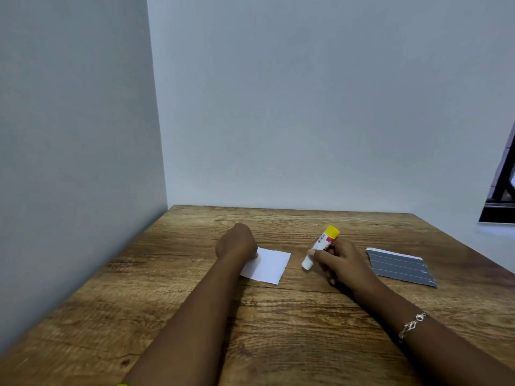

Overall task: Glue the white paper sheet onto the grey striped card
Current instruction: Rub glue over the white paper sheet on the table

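A small white paper sheet (269, 265) lies flat on the wooden table (278, 324) near its middle. My left hand (237, 242) rests as a loose fist on the sheet's left edge, pressing it down. My right hand (338, 259) holds a glue stick (320, 246) tilted, its yellow end up and its white end low, just right of the sheet and a little above the table. The grey striped card (401, 267) lies flat to the right of my right hand, apart from both hands.
Plain grey walls (306, 107) close the table on the left and at the back. A dark window frame (501, 190) shows at the far right. A bracelet (412, 325) is on my right wrist.
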{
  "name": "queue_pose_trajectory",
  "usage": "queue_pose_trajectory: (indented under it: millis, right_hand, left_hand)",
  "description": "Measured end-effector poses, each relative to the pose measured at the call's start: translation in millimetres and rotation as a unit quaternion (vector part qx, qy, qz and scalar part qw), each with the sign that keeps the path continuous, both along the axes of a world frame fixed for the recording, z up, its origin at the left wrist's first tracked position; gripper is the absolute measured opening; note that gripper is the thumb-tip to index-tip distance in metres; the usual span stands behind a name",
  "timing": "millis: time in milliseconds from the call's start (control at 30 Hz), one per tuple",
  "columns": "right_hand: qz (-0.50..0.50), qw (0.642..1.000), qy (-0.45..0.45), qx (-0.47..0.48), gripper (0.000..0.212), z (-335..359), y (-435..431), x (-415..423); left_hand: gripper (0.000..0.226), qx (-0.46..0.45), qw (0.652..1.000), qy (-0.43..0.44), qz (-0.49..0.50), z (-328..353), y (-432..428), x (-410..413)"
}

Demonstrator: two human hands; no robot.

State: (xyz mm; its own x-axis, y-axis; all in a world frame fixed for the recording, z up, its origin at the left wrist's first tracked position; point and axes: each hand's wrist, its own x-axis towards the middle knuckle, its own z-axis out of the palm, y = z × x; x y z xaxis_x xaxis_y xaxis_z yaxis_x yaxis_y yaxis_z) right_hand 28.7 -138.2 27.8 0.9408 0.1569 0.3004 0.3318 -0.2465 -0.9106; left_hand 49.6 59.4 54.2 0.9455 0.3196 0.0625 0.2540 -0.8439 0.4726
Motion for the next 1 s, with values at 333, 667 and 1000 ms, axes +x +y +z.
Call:
queue_pose_trajectory:
  millis: [333, 667, 1000]
  right_hand:
    - [-0.049, 0.998, 0.033, 0.026, 0.013, 10, 37, 31]
    - [-0.074, 0.992, -0.047, -0.092, 0.013, -3, 42, 32]
    - [-0.076, 0.989, -0.063, -0.113, 0.016, -2, 44, 31]
  left_hand:
    - [0.021, 0.003, 0.991, 0.029, -0.129, 5, -10, 0]
    - [0.035, 0.009, 0.985, 0.066, -0.161, 2, -9, 4]
    - [0.039, 0.02, 0.985, 0.074, -0.157, 1, -9, 7]
